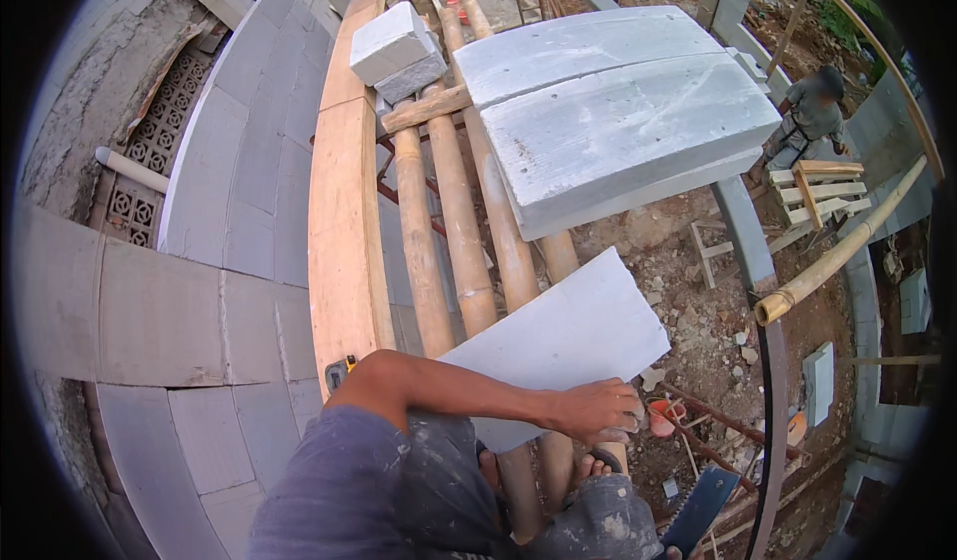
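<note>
A pale lightweight concrete block (568,326) lies aslant across bamboo poles in front of me. My left hand (600,410) reaches across from the left, its fingers curled at the block's near right edge. At the bottom edge of the picture, my right hand (678,553) shows only in part, closed on a handsaw. The handsaw (704,508) has a dark blue blade pointing up, with teeth along its left side. Its handle is mostly hidden. My bare foot in a sandal (595,465) rests on the poles just below the block.
Large stacked blocks (618,111) stand on the bamboo poles (459,231) ahead, with smaller blocks (394,46) to their left. A wooden plank (344,211) and block wall run along the left. Rubble-strewn ground lies far below; a person (815,111) is there beside a wooden pallet (822,193).
</note>
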Demonstrator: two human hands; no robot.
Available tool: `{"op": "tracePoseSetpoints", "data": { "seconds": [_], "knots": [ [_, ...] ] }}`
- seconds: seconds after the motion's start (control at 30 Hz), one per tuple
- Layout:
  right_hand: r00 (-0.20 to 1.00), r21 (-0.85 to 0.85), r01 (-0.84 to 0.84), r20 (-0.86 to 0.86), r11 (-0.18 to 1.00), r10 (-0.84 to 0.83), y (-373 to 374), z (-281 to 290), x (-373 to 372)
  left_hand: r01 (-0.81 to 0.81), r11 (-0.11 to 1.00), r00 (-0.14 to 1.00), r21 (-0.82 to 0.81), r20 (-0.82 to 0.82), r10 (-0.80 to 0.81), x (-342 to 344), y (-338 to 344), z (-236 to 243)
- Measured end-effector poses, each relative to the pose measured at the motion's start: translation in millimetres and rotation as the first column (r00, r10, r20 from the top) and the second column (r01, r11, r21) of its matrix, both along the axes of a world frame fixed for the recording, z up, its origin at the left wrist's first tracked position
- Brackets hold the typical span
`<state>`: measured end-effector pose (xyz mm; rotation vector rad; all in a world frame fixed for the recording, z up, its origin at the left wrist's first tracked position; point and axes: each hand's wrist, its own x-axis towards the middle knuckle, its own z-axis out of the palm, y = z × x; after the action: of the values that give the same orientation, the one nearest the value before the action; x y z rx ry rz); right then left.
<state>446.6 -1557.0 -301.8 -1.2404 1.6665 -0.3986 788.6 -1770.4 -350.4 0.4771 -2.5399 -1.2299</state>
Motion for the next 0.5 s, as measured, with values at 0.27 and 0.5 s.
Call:
{"op": "tracePoseSetpoints", "data": {
  "seconds": [0.27, 0.5],
  "knots": [
    [0.983, -0.226, 0.105, 0.173, 0.968, -0.066, -168.5, 45.9, 67.7, -0.160, 0.857, 0.917, -0.490, 0.247, 0.313, -53.7, -64.4, -5.2],
    [0.996, -0.203, -0.078, 0.030, 0.976, 0.086, -180.1, 54.8, 70.5, -0.389, 0.771, 0.776, -0.504, 0.272, 0.569, -72.1, -79.4, -49.4]
  ]
}}
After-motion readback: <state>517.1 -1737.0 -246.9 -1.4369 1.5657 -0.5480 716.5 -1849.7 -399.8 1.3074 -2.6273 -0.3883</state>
